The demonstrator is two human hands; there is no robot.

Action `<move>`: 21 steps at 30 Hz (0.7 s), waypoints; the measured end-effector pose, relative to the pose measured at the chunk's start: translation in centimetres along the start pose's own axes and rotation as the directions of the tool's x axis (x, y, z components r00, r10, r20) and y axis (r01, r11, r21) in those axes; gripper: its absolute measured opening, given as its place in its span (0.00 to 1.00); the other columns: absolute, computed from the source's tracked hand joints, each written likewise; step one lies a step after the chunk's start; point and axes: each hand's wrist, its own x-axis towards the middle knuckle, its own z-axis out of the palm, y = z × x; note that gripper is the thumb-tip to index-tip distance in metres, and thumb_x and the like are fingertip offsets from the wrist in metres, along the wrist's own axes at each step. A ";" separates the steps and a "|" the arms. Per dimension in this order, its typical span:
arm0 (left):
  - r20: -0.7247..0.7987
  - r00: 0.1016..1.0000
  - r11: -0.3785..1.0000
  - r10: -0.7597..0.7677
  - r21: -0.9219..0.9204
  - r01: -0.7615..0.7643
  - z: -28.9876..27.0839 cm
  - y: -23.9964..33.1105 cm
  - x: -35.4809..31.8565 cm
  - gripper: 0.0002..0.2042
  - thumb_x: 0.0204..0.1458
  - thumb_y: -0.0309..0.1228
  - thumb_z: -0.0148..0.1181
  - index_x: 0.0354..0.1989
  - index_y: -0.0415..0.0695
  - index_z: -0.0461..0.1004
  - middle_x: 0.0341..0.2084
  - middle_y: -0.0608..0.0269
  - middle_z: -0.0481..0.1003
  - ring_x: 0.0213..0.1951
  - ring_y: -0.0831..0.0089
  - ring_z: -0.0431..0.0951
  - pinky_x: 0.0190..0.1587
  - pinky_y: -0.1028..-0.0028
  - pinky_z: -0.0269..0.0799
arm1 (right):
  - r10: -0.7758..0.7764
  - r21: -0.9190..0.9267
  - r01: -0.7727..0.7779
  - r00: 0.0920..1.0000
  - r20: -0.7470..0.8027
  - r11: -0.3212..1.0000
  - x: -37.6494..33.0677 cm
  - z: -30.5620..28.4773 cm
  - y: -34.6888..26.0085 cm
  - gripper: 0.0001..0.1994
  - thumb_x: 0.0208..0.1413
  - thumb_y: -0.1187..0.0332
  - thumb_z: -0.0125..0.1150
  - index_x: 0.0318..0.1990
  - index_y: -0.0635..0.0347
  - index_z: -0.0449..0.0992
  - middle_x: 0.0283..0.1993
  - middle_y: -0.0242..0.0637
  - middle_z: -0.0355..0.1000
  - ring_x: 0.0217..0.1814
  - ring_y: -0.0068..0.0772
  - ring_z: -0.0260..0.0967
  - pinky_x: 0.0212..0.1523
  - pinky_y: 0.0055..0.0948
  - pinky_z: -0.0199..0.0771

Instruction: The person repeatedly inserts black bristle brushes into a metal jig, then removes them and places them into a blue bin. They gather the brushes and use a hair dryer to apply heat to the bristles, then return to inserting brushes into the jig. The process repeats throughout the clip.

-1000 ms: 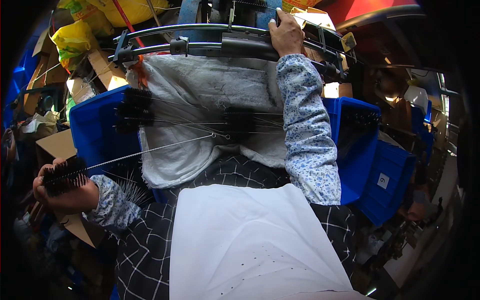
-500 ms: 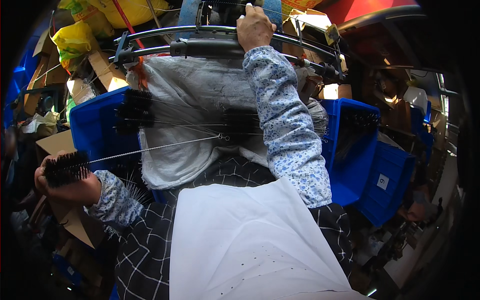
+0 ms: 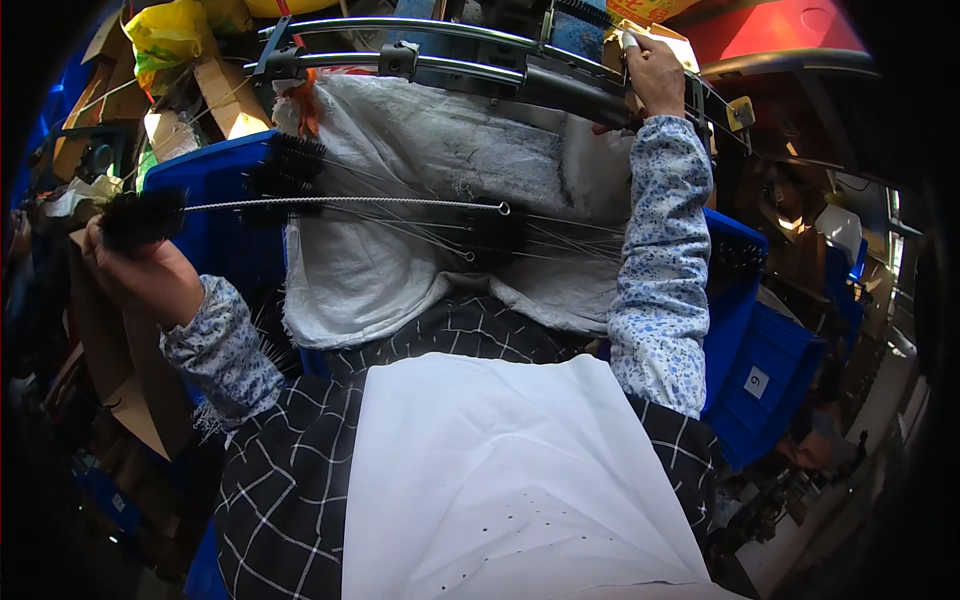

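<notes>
My left hand, at the far left, is closed on the black-bristled head of a wire brush. The brush's twisted wire stem stretches right over my lap and ends in a small loop. At the upper right, my right hand is closed on the end of a dark sliding carriage on a pair of metal rails; its grip is partly hidden. More black wire brushes lie across the white sack cloth on my lap, their bristle heads at the left and middle.
Blue plastic bins stand to my right, one with black brushes in it. Another blue bin is at the left, beside cardboard. Yellow plastic bags lie at the far left. A red panel is at the upper right.
My right hand has moved right along the rails, and the dark carriage has slid with it. My left hand has risen with the brush, whose stem now lies nearly level.
</notes>
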 end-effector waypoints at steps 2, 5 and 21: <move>0.129 0.825 0.519 -0.551 -0.721 0.459 1.8 2.1 0.0 0.10 0.49 0.29 0.46 0.35 0.35 0.66 0.30 0.60 0.68 0.33 0.76 0.70 0.36 0.80 0.70 | 0.036 -0.213 -0.043 0.999 -0.040 0.976 1.1 0.0 -0.4 0.17 0.50 0.53 0.40 0.42 0.45 0.71 0.43 0.40 0.66 0.47 0.44 0.62 0.47 0.45 0.58; 0.312 0.803 0.476 -0.508 -0.675 0.564 4.2 4.1 -0.8 0.08 0.50 0.30 0.45 0.34 0.37 0.66 0.28 0.62 0.69 0.31 0.78 0.71 0.34 0.81 0.69 | 0.067 -0.410 0.012 0.982 0.178 0.912 2.2 -0.9 1.0 0.17 0.51 0.52 0.40 0.43 0.44 0.70 0.46 0.37 0.66 0.49 0.40 0.61 0.47 0.45 0.57; 0.801 0.578 0.424 -0.158 -0.474 0.772 7.6 11.3 -10.1 0.09 0.55 0.33 0.39 0.38 0.40 0.59 0.28 0.65 0.67 0.27 0.83 0.66 0.32 0.85 0.60 | -0.421 0.721 -0.125 0.739 0.526 0.681 -15.2 -7.5 -15.2 0.12 0.50 0.67 0.48 0.39 0.64 0.66 0.25 0.47 0.69 0.29 0.47 0.67 0.31 0.37 0.65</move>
